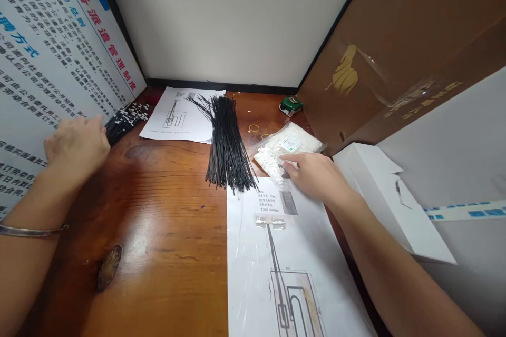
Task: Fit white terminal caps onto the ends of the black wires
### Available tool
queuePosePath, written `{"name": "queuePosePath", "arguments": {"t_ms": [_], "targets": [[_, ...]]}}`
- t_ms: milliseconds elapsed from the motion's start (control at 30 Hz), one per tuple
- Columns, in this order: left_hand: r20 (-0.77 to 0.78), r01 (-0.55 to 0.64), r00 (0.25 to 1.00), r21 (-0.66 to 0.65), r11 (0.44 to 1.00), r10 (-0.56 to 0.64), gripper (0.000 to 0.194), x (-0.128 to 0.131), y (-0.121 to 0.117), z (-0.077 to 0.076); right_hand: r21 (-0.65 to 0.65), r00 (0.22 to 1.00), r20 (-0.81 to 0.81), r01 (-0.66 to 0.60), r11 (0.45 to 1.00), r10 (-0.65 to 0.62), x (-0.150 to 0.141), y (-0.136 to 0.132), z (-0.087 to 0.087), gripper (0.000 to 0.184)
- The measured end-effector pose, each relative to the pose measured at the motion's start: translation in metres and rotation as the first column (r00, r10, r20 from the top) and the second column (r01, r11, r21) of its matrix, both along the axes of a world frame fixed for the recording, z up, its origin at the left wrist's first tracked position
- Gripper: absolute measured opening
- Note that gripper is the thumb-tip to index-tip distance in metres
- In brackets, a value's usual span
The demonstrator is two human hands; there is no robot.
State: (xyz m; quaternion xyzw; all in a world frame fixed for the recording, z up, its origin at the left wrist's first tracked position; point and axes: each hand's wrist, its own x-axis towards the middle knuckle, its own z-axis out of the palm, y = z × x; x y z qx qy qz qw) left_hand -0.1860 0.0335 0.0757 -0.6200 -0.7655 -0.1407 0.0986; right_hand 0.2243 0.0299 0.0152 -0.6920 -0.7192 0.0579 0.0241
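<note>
My left hand (77, 142) is at the far left with curled fingers, against a pile of black wires with white connectors (125, 122). Its fingertips are partly hidden, so what they hold cannot be made out. On the right, my right hand (314, 174) reaches over a clear plastic bag (312, 139) of small white connectors. Index finger and thumb are slightly apart at some loose white connectors (271, 160) by the bag's mouth. Between the hands lies a thick bundle of plain black wires (227, 147).
A printed drawing sheet (253, 274) under clear film covers the front middle of the wooden table (166, 231). Another drawing sheet (158, 126) lies behind. A green tape measure (290, 105) sits at the back, near a brown carton (395, 37). A white box (379, 195) stands right.
</note>
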Motion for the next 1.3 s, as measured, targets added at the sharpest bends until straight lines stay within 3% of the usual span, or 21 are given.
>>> {"name": "queuePosePath", "arguments": {"t_ms": [133, 233, 333, 467, 533, 667, 867, 967, 1033, 1100, 1167, 1233, 1300], "targets": [[-0.163, 0.078, 0.984, 0.046, 0.996, -0.069, 0.041, 0.001, 0.000, -0.004, 0.022, 0.999, 0.044, 0.021, 1.000, -0.022, -0.003, 0.000, -0.003, 0.036], [-0.179, 0.147, 0.973, -0.003, 0.989, -0.145, 0.039, 0.025, -0.002, -0.012, 0.049, 0.999, 0.028, 0.039, 0.998, -0.040, -0.005, 0.001, -0.006, 0.031], [-0.065, 0.308, 0.947, -0.110, 0.945, -0.316, 0.030, 0.067, -0.010, -0.020, 0.074, 0.999, 0.007, 0.040, 0.996, -0.040, -0.006, 0.001, -0.008, 0.028], [0.265, 0.549, 0.829, -0.212, 0.809, -0.493, 0.022, 0.131, -0.034, -0.035, 0.104, 1.000, 0.001, 0.027, 0.994, -0.027, -0.006, 0.001, -0.010, 0.027], [0.380, 0.600, 0.780, -0.229, 0.766, -0.497, 0.021, 0.156, -0.045, -0.043, 0.117, 1.000, 0.007, 0.011, 0.993, -0.012, -0.006, 0.000, -0.010, 0.029], [0.442, 0.599, 0.767, -0.232, 0.767, -0.465, 0.025, 0.182, -0.053, -0.054, 0.149, 1.000, 0.005, -0.007, 0.989, 0.007, -0.008, -0.001, -0.008, 0.030], [0.326, 0.582, 0.809, -0.332, 0.742, -0.489, 0.020, 0.187, -0.051, -0.058, 0.180, 0.999, -0.048, 0.009, 0.984, 0.000, -0.006, -0.001, -0.007, 0.028], [0.413, 0.567, 0.801, -0.291, 0.771, -0.433, 0.018, 0.187, -0.053, -0.059, 0.224, 0.993, -0.120, 0.034, 0.974, -0.007, -0.004, 0.000, -0.007, 0.026], [0.555, 0.569, 0.743, -0.229, 0.790, -0.374, 0.015, 0.186, -0.054, -0.061, 0.268, 0.979, -0.204, 0.056, 0.962, 0.000, -0.005, 0.000, -0.005, 0.023], [0.702, 0.567, 0.636, -0.144, 0.811, -0.320, 0.013, 0.184, -0.055, -0.063, 0.295, 0.940, -0.337, 0.054, 0.954, 0.051, -0.010, -0.003, -0.001, 0.020], [0.810, 0.562, 0.513, -0.066, 0.824, -0.285, 0.013, 0.183, -0.055, -0.065, 0.258, 0.845, -0.518, 0.003, 0.966, 0.135, -0.019, -0.009, 0.006, 0.018], [0.880, 0.572, 0.397, -0.015, 0.820, -0.262, 0.015, 0.181, -0.055, -0.068, 0.126, 0.668, -0.725, -0.109, 0.986, 0.166, -0.032, -0.017, 0.012, 0.022], [0.923, 0.601, 0.294, 0.023, 0.799, -0.248, 0.018, 0.179, -0.055, -0.070, 0.044, 0.525, -0.833, -0.258, 0.965, 0.178, -0.045, -0.027, 0.017, 0.024]]}}
